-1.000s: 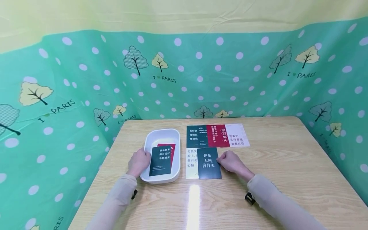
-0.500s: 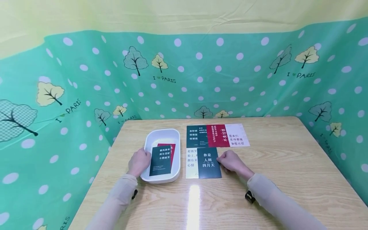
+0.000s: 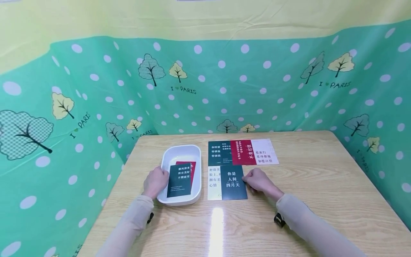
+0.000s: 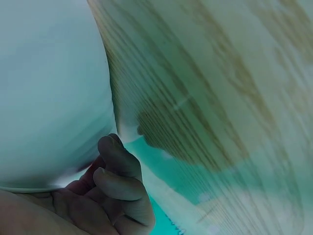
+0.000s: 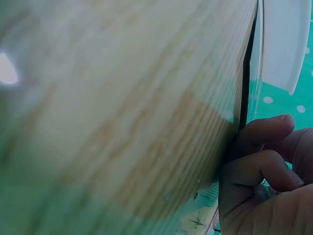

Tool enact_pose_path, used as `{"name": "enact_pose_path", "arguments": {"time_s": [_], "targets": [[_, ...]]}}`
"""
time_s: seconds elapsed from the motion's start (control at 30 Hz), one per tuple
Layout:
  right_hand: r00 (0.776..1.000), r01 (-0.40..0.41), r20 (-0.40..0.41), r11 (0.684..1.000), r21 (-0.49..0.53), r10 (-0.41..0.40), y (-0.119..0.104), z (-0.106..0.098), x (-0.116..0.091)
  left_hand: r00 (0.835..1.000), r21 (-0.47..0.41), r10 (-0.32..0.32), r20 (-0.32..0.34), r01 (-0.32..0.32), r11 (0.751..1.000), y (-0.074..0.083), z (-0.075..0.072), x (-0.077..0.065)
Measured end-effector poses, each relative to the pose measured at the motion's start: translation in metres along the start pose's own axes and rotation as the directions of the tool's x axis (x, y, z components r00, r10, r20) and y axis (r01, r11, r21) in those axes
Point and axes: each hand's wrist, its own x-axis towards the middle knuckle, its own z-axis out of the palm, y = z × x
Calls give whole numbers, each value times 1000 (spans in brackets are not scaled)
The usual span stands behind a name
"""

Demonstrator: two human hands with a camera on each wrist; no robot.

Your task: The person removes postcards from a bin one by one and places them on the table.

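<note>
In the head view, my left hand [image 3: 155, 181] grips the left rim of a white plastic tray [image 3: 181, 152]. The left wrist view has its fingers [image 4: 123, 188] curled against the tray's outer wall. Inside the tray, a dark green card [image 3: 174, 191] overlaps a red card [image 3: 193, 170]. To the right, my right hand [image 3: 258, 181] pinches the right edge of another dark green postcard [image 3: 233, 192] with white Chinese lettering. This postcard lies flat and covers part of a cream card [image 3: 214, 192]. From the right wrist view, the fingers [image 5: 266, 129] are curled close to the tabletop.
Behind the held postcard lies an overlapping row: a dark green card [image 3: 214, 160], a red card [image 3: 240, 157] and a whitish card [image 3: 263, 145]. The wooden table [image 3: 321, 171] ends at a green dotted curtain [image 3: 221, 82]. A bright light reflection [image 3: 216, 232] crosses its front.
Both hands, the tray and the cards keep their places. Only the head view has shifted slightly, and the curtain on the left appears moved a little.
</note>
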Motion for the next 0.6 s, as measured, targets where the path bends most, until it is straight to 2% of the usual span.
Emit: {"name": "enact_pose_path", "arguments": {"time_s": [0.6], "targets": [[1000, -7, 8, 999, -41, 8, 3, 1, 5, 1000, 4, 9, -6, -9, 1000, -2, 1, 0]]}}
